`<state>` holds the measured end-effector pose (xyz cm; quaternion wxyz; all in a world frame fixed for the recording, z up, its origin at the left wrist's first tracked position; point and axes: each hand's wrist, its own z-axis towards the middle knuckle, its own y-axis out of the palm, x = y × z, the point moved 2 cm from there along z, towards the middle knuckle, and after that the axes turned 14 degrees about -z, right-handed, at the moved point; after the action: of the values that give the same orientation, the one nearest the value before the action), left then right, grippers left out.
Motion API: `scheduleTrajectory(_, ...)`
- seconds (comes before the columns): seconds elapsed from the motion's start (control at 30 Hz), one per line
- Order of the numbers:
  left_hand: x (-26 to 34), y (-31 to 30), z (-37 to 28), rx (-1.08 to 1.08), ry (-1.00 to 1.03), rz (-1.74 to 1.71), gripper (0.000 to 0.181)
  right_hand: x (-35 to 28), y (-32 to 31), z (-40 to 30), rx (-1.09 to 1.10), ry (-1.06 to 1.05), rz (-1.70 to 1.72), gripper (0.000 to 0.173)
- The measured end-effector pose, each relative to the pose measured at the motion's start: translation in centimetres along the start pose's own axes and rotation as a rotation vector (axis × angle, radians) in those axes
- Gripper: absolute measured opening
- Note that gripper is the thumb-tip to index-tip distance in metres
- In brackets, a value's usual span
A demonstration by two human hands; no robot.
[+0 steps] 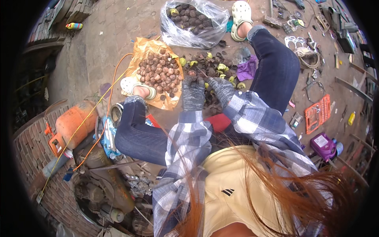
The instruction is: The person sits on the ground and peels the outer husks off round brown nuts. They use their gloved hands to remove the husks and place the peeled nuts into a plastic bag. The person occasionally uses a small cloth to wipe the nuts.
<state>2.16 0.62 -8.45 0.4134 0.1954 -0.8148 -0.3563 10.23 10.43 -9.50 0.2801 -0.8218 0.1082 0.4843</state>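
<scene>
My left hand (193, 92), in a grey knitted glove, has its fingers closed around a brown walnut (192, 73) with dark husk bits. My right hand (219, 89), gloved alike, grips a thin pointed tool (202, 71) whose tip is directed at that walnut; its handle is hidden in the fingers. Beyond both hands lies a heap of dark and green walnut husks (221, 67). To the left, brown shelled-out walnuts (160, 71) are piled on an orange paper sheet (141, 45). A clear plastic bag (170, 35) full of blackened walnuts (192, 19) stands farther away.
A purple cloth or bag (247, 68) lies by my right knee. An orange tool case (318, 114), a purple jug (323, 145) and metal parts are on the right. At left are an orange gas cylinder (77, 121) and a yellow cord (88, 116) crossing towards the paper.
</scene>
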Motion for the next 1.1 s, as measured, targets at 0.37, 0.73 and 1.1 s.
scheduleTrajectory(0.37,-0.9,0.6,-0.1,0.017,-0.008,0.208,0.018,-3.2,-2.2,-0.4,0.112,0.264,0.023,0.033)
scheduleTrajectory(0.73,-1.4,0.4,-0.4,-0.055,-0.059,0.384,0.037,-3.5,-2.4,-0.4,0.085,0.388,0.542,0.03)
scheduleTrajectory(1.1,-0.5,2.0,-1.1,-0.026,-0.218,0.184,0.034,-2.2,-2.7,1.0,-0.014,0.415,0.244,0.036)
